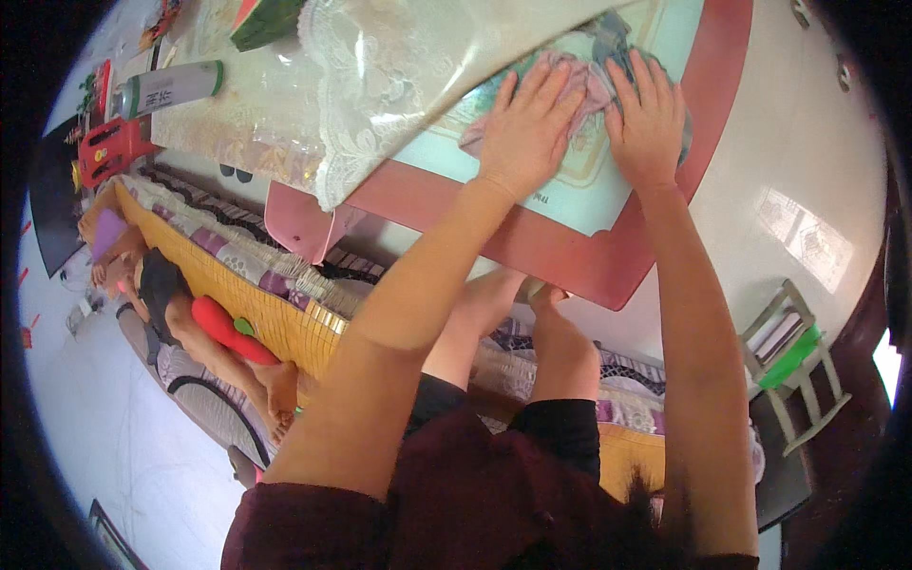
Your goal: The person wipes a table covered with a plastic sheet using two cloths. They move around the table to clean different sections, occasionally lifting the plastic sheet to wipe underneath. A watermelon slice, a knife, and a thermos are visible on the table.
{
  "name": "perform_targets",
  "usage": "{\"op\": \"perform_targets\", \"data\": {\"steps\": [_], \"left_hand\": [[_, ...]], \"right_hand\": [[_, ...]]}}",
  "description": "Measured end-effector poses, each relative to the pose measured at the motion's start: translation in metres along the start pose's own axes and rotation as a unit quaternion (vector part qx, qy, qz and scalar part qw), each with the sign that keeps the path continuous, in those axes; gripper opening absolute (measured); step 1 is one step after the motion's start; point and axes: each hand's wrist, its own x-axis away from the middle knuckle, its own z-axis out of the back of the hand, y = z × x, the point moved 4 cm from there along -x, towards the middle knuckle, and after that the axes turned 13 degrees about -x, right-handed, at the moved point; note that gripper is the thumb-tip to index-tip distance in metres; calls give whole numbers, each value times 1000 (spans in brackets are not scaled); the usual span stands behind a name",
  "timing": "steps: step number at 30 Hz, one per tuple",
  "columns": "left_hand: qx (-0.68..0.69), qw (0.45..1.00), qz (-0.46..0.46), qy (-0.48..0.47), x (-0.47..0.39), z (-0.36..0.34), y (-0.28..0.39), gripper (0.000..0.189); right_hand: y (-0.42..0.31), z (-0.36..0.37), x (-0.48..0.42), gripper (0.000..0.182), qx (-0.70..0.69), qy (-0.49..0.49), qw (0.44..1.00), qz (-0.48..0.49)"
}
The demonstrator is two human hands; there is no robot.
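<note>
My left hand lies palm down with spread fingers on a crumpled pink cloth. Beside it, my right hand presses with its fingers apart on a grey-blue cloth, part of which is hidden under the palm. Both cloths rest on a pale, patterned tabletop with a wide red border. To the left of my hands, a white lace tablecloth under clear plastic is folded back diagonally, baring this corner of the table.
On the covered side stand a watermelon piece and a clear bottle with green ends. A red plastic stool and a pink container are at left. Another person's leg and a red plush toy lie on the sofa. A small chair stands right.
</note>
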Motion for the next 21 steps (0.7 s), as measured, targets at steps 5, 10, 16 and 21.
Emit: {"op": "perform_targets", "data": {"steps": [5, 10, 16, 21], "left_hand": [[-10, 998, -35, 47, 9, -8, -1, 47], [-6, 999, -45, 14, 69, 8, 9, 44], [-17, 997, -69, -30, 166, 39, -20, 49], [-121, 992, 12, -9, 162, 44, -78, 53]], "right_hand": [[-14, -9, 18, 46, 6, 55, 998, -32], [-77, -12, 89, 45, -4, 13, 997, -78], [-149, -7, 168, 48, -59, -38, 995, -74], [-159, 5, 179, 48, -43, -47, 993, -97]]}}
